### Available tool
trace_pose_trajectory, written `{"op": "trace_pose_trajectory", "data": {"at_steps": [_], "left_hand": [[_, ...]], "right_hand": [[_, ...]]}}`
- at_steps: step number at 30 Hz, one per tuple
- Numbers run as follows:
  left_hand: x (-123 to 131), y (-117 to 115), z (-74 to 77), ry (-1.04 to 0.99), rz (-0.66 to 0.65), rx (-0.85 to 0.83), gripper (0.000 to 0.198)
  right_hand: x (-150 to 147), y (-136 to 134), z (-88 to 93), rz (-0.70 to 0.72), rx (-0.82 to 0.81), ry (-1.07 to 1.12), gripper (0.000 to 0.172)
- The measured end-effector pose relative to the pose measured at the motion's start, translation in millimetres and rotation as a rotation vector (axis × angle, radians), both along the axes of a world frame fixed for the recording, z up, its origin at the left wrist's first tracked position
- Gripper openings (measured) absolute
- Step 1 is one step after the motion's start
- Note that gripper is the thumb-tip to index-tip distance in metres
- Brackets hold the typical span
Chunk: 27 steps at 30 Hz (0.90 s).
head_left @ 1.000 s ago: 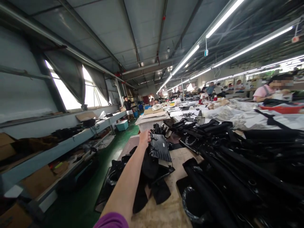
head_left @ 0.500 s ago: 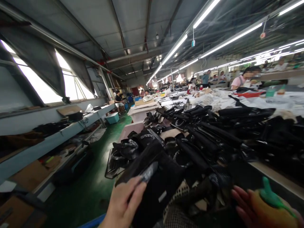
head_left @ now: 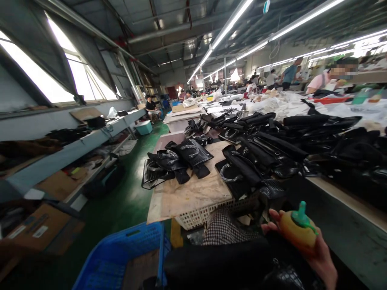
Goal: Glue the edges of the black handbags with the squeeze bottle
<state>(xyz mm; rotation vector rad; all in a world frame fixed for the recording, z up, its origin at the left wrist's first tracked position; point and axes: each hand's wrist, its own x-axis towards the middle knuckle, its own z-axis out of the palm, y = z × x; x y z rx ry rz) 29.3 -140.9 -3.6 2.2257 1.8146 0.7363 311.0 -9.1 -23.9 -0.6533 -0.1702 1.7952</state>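
At the lower right, my right hand point(head_left: 325, 257) is closed round a yellow-orange squeeze bottle point(head_left: 298, 231) with a green cap. My left hand is out of view. A large black piece point(head_left: 217, 264) lies across the bottom centre, just left of my right hand. Behind it is black-and-white checked cloth point(head_left: 225, 229). Black bag pieces with clear-wrapped curved handles point(head_left: 192, 151) lie on a tan board point(head_left: 193, 197). Further black pieces point(head_left: 266, 149) are heaped to the right of the board.
A blue plastic crate point(head_left: 163, 241) stands at the lower left of the table. A white perforated basket point(head_left: 196, 215) sits under the board's edge. Cardboard boxes point(head_left: 45, 225) and a long shelf point(head_left: 60, 161) line the left. Several people are farther back.
My left hand and the black piece it held have left the board area, exposing the tan surface; the hand is out of view. My right hand and bottle appear higher and farther left.
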Motion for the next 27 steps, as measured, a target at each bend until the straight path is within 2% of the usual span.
{"op": "trace_pose_trajectory", "data": {"at_steps": [3,6,10,11,12,14,16,17,19,20,22,23,25,27], "left_hand": [[8,-20,5.7,-0.003,0.006,-0.01,0.047],[19,-28,22.8,-0.031,-0.002,-0.008,0.052],[35,-5,46.9,-0.025,-0.064,-0.026,0.095],[40,4,49.4,-0.027,-0.086,-0.073,0.099],[44,12,50.0,-0.03,-0.099,-0.11,0.097],[53,25,45.9,-0.038,-0.142,-0.146,0.067],[59,33,38.9,-0.019,-0.276,-0.024,0.023],[62,36,36.0,0.003,-0.372,0.084,0.017],[68,40,32.8,0.053,-0.533,0.309,0.025],[72,41,32.5,0.072,-0.562,0.399,0.023],[80,43,32.7,0.066,-0.547,0.515,0.015],[84,44,32.6,0.043,-0.536,0.556,0.017],[92,45,31.1,0.01,-0.554,0.58,0.025],[96,46,28.9,-0.012,-0.624,0.468,0.026]], "right_hand": [[0,4,0.3,-0.024,0.144,0.055,0.054],[2,1,7.8,0.043,0.242,0.088,0.055],[1,-9,26.7,0.079,0.321,0.07,0.052],[0,-11,30.5,0.08,0.332,0.069,0.052],[-1,-13,33.6,0.08,0.34,0.066,0.051],[-2,-13,38.0,0.08,0.35,0.046,0.048],[0,-11,41.1,0.091,0.351,0.005,0.046],[1,-9,42.5,0.098,0.347,-0.02,0.045],[1,-4,45.1,0.116,0.332,-0.081,0.044],[0,-2,46.0,0.127,0.328,-0.123,0.044],[-6,0,46.7,0.141,0.325,-0.243,0.043],[-12,0,46.3,0.15,0.316,-0.305,0.043],[-28,-4,44.9,0.182,0.285,-0.392,0.045],[-46,-8,43.3,0.171,0.239,-0.417,0.046]]}}
